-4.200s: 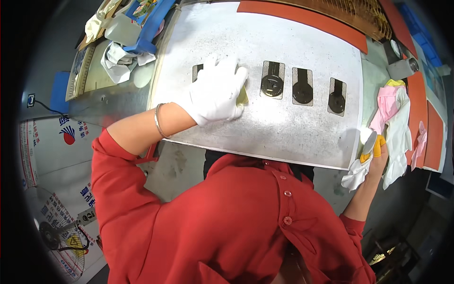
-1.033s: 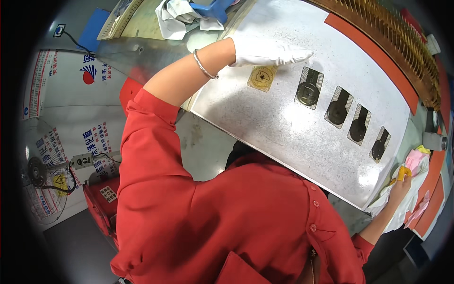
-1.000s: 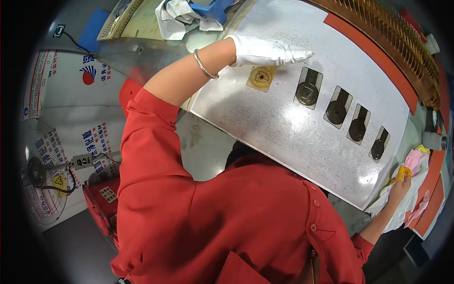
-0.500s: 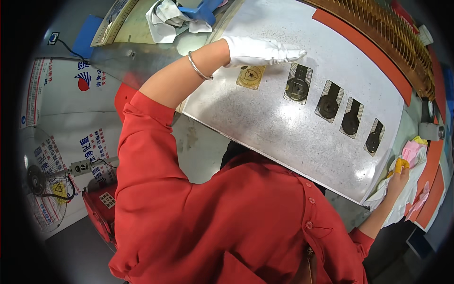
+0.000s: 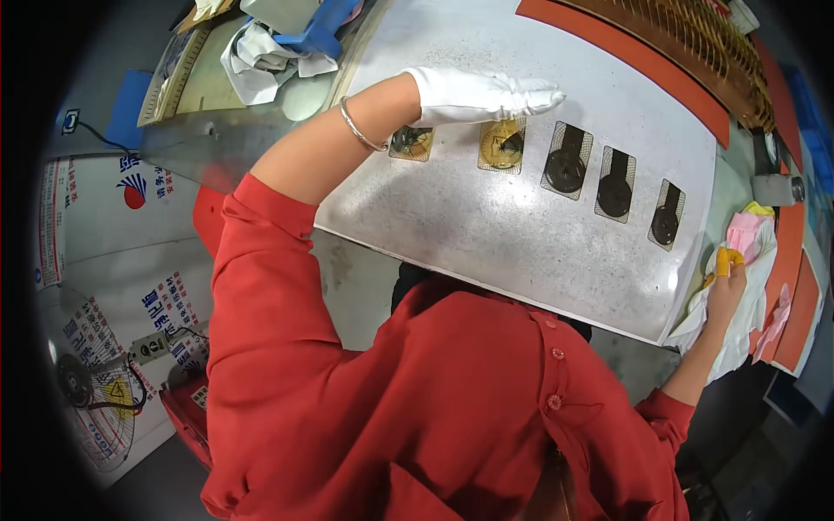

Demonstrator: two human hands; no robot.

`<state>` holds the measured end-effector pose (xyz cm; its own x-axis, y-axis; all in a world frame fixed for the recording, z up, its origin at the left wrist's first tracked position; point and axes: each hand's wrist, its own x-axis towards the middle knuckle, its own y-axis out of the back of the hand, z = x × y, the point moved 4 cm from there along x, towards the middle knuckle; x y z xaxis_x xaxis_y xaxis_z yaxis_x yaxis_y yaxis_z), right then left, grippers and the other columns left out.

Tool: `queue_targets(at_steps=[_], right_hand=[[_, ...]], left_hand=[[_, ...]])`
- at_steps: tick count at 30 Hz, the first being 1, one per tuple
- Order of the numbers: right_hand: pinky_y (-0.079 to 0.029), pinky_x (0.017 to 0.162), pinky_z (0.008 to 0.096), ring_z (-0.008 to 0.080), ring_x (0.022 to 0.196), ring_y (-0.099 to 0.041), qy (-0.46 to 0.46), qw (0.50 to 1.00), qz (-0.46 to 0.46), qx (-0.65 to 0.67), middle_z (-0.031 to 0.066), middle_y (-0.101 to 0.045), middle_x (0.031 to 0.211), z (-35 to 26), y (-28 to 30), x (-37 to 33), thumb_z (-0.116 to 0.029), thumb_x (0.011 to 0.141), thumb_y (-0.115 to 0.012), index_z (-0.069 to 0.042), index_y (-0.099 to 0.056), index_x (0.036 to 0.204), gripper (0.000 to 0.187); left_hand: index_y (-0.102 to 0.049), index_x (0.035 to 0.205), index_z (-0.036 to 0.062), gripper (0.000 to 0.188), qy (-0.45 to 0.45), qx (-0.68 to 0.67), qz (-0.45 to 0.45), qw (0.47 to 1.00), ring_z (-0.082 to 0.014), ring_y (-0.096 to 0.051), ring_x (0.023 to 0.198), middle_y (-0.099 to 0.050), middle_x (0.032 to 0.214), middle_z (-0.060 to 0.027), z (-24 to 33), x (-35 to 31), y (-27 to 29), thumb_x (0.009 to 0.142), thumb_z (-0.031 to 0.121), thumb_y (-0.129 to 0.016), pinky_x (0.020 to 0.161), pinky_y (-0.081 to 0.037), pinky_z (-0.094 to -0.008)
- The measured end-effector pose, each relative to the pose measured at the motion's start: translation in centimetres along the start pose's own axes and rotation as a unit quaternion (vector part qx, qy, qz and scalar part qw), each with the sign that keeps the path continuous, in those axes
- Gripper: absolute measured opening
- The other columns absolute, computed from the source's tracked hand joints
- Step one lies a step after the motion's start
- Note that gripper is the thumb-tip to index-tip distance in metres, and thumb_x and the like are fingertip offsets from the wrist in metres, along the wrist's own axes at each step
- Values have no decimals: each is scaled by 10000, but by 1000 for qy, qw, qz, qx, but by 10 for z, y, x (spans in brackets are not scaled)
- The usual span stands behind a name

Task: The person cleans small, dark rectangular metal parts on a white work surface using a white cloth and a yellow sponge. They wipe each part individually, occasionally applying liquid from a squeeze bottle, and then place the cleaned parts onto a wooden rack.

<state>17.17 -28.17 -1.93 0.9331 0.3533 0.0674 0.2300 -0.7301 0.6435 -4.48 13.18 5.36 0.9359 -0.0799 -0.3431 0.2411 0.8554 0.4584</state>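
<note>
The left hand (image 5: 478,94), in a white glove, was extended flat across the upper part of the grey metal plate (image 5: 486,234), its fingers (image 5: 534,94) straight, held close together and pointed toward the person's right. Nothing was gripped in it. Directly beneath the fingertips, the second recess (image 5: 502,145) of a row of five was located, with a yellowish round part seated in it; the first recess (image 5: 411,142) lay under the wrist. The three remaining recesses (image 5: 613,172) each carried a dark round part with a stem, the long axis of each running away from the person, and they lay further to the right of the fingertips, apart from them. The row was much nearer the left hand than the right.

The right hand (image 5: 725,286) was held at the plate's far right edge, its fingers closed around a small yellow object (image 5: 724,259) and resting against white cloth (image 5: 747,295).
</note>
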Motion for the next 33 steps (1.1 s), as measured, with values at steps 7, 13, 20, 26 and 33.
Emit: queue_targets(at_steps=[7,13,20,26,33], right_hand=[[-335,456,213,60,513,-423,-7,1000,6,12,6,-503,693,3,0,0,-144,887,-526,-14,-553,911,135],[-320,455,213,55,521,-412,-14,1000,2,28,-1,-498,684,-2,-2,-2,-148,885,-530,-13,-557,905,139],[-332,461,216,62,531,-424,-1,1000,5,22,2,-499,679,-1,-1,-1,-148,880,-536,-6,-560,910,147],[-352,470,223,74,533,-442,-19,1000,0,7,19,-509,680,-4,-1,-2,-160,867,-553,17,-556,917,185],[-372,486,242,94,540,-465,-26,1000,1,-2,47,-539,696,-13,-2,-2,-169,852,-568,42,-546,952,235]], left_hand=[[-315,1361,141,620,-10,-19,12,1000,-227,-216,1324,-246,1430,-91,2,1,-1,887,541,-330,1081,-184,-337],[-333,1353,135,629,-16,-36,16,999,-226,-225,1320,-257,1425,-97,3,-2,-4,880,549,-345,1078,-190,-334],[-353,1343,122,633,-25,-56,18,998,-223,-247,1311,-279,1415,-104,11,-1,-6,876,549,-365,1071,-204,-328],[-382,1320,73,638,0,-21,15,1000,-223,-319,1274,-335,1386,-116,34,19,-11,876,531,-393,1050,-250,-321],[-243,1376,67,817,-3,35,-48,998,-274,-262,1301,-292,1399,-148,51,40,-35,822,663,-306,1062,-221,-349]])
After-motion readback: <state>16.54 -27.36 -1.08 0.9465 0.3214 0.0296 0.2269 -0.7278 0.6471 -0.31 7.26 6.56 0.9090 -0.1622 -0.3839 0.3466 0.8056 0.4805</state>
